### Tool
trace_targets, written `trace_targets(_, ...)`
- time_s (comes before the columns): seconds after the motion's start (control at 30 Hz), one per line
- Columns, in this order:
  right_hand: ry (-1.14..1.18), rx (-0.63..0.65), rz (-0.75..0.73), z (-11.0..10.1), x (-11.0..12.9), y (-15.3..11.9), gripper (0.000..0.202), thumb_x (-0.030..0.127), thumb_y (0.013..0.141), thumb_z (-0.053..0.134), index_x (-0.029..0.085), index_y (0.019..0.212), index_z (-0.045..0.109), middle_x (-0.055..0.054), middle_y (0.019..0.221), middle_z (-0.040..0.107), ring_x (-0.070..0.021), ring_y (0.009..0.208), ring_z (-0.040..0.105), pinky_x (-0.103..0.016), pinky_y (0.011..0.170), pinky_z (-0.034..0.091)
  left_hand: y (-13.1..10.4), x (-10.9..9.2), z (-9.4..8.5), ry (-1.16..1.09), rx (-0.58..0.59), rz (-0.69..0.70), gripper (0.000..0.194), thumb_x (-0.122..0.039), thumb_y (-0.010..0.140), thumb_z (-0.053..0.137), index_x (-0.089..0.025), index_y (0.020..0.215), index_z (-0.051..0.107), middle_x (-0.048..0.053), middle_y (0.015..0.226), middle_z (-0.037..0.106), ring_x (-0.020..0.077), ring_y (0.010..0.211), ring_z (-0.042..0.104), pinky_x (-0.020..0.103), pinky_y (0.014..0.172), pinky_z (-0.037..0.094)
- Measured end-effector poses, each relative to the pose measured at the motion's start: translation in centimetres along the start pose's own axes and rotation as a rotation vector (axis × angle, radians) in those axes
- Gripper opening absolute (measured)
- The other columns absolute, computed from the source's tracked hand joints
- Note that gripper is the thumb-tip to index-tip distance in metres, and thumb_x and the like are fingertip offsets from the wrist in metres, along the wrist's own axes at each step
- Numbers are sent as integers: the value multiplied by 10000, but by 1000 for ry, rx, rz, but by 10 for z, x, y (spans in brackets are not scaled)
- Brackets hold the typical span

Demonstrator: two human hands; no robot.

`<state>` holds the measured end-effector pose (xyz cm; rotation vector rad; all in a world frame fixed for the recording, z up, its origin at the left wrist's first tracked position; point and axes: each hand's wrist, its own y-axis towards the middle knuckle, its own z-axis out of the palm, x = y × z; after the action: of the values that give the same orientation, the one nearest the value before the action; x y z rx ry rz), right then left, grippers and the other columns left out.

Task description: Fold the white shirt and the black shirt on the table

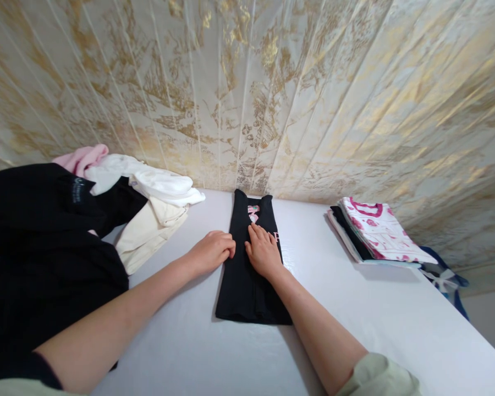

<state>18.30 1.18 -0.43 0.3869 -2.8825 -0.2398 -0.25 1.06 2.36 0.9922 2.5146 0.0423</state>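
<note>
A black garment, folded lengthwise into a narrow strip, lies in front of me with a pink print and a letter showing near its far end. My right hand rests flat on its upper middle, fingers stretched toward the print. At the garment's left edge is my left hand, its fingers curled in and pressed together. Whether those fingertips pinch the cloth is hidden from view.
Loose black clothes, a cream garment, a white one and a pink one heap at left. Folded shirts stack at right on the white table. Behind hangs a gold-patterned curtain.
</note>
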Motion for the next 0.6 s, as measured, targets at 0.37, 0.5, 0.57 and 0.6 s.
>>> trace_targets(0.37, -5, -1, -11, -1, 0, 0, 508, 261, 935, 445, 146, 1429, 412, -118, 1503, 388, -240, 1373, 341, -452, 1115, 263, -7, -12, -9, 23, 149, -19, 89, -198, 808, 579, -209, 755, 650, -3, 829, 633, 158, 805, 578, 287, 788, 379)
trace_targets(0.5, -12, 4, -7, -1, 0, 0, 504, 262, 940, 431, 141, 1428, 413, -106, 1508, 382, -239, 1373, 339, -452, 1118, 260, -15, -28, -17, 67, 297, -105, 127, -222, 782, 647, -202, 658, 628, -15, 730, 614, 163, 767, 569, 318, 796, 350)
trace_targets(0.57, -16, 5, -3, -1, 0, 0, 501, 263, 941, 426, 141, 1428, 414, -98, 1513, 377, -237, 1372, 340, -446, 1120, 258, -19, -36, -21, 61, 359, -118, 163, -225, 769, 668, -199, 617, 614, -23, 682, 602, 161, 749, 565, 329, 813, 340)
trace_targets(0.6, -17, 7, -2, -1, 0, 0, 502, 264, 942, 424, 140, 1429, 412, -95, 1515, 374, -236, 1373, 339, -445, 1121, 257, -20, -39, -23, 48, 374, -114, 166, -229, 769, 671, -201, 615, 616, -24, 680, 601, 161, 749, 565, 328, 812, 340)
